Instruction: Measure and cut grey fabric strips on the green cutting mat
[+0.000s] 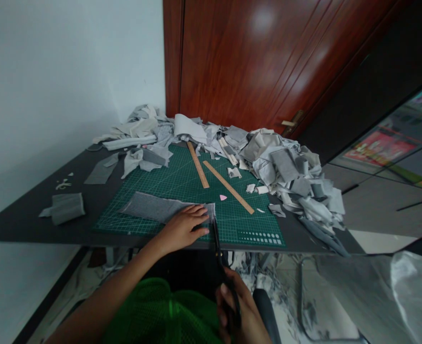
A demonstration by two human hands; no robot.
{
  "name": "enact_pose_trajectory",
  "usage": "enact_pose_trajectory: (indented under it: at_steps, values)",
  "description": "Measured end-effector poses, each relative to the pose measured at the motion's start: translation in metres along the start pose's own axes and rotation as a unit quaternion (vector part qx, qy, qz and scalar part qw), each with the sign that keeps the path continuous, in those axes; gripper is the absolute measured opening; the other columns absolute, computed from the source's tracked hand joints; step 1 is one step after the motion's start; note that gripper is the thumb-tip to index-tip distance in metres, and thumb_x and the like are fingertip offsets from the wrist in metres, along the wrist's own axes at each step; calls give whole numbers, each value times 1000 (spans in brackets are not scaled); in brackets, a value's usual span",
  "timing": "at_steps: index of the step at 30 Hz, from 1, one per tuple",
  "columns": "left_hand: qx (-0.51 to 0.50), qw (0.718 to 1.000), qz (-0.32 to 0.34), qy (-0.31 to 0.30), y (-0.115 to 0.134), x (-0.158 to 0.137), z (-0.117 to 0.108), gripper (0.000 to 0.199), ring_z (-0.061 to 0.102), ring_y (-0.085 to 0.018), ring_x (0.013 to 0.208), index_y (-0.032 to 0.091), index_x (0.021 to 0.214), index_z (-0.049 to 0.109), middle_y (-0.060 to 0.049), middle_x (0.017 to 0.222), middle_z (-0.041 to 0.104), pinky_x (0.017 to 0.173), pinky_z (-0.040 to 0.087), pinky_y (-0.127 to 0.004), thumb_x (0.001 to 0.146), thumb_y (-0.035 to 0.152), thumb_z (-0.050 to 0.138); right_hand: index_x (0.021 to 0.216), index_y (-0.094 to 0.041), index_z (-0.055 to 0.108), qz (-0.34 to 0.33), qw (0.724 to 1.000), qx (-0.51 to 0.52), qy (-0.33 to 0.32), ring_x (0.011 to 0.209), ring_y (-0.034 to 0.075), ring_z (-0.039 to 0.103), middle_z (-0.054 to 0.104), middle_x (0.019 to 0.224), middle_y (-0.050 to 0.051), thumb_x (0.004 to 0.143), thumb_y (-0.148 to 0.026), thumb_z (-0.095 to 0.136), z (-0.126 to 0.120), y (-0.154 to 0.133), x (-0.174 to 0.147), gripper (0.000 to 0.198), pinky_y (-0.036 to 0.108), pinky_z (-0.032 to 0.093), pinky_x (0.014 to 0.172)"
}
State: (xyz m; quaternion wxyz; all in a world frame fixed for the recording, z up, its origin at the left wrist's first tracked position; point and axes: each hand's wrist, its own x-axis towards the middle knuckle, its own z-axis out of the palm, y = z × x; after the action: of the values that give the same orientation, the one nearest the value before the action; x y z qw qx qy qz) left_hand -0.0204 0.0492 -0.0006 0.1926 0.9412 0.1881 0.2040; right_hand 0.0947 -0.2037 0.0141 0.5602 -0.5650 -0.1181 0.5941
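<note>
On the tabletop, in the head view, a green mat is overlaid near its front edge by a long grey cloth. The cloth is pressed down near its right end by the left hand, which is laid flat, fingers extended, with nothing grasped. Black scissors are gripped by the handles in the right hand, which is held below the tabletop's front edge. The blades are pointed away from the body, and their tips are brought to the cloth's right end, just beside the left hand's fingertips; whether any cloth is caught between the blades cannot be told.

Beyond the cloth, two rulers are laid slantwise on the mat, and a small pink piece is set near the longer-looking one. The mat's back and right edges are partly covered by heaped scraps in grey and white. At the left, off the mat, a folded piece and a flat piece are placed apart. Behind the tabletop, a reddish-brown door is seen. More offcuts are strewn over the floor below.
</note>
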Motion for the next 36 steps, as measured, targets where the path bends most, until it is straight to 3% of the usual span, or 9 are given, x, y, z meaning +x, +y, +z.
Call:
enact_pose_trajectory:
  at_steps: [5,9,14,20,36]
  values:
    - [21,1000,3,-7,1,0,1,40,46,-26,146,27,132,69,-6,152,57,123,31,-47,101,49,59,128,-23,54,4,1000,-11,5,42,9,47,58,60,-7,67,-68,86,-10,3,-10,82,19,34,40]
    - [19,1000,0,-9,0,0,1,39,46,-26,146,26,131,71,-6,152,57,124,31,-46,100,48,60,131,-26,50,14,1000,7,8,44,9,50,64,71,-5,69,-66,86,-5,0,-9,82,18,33,38]
    - [11,1000,1,-8,0,0,1,38,47,-27,146,28,130,71,-5,152,56,123,33,-49,101,49,58,134,-23,47,-26,999,-9,-18,43,10,48,59,66,-7,78,-65,80,5,-2,5,77,18,35,34]
    - [16,1000,-3,-10,3,0,-1,40,46,-27,146,27,131,71,-6,152,56,123,33,-47,100,49,61,141,-21,40,-38,998,-48,-32,41,10,49,60,69,-7,82,-66,75,0,6,15,82,20,39,35]
    - [24,1000,12,2,3,1,1,37,48,-28,144,27,128,72,-7,151,58,122,35,-49,98,47,65,143,-19,40,-42,995,-95,0,39,9,45,57,60,-8,82,-71,72,11,1,0,86,19,36,38]
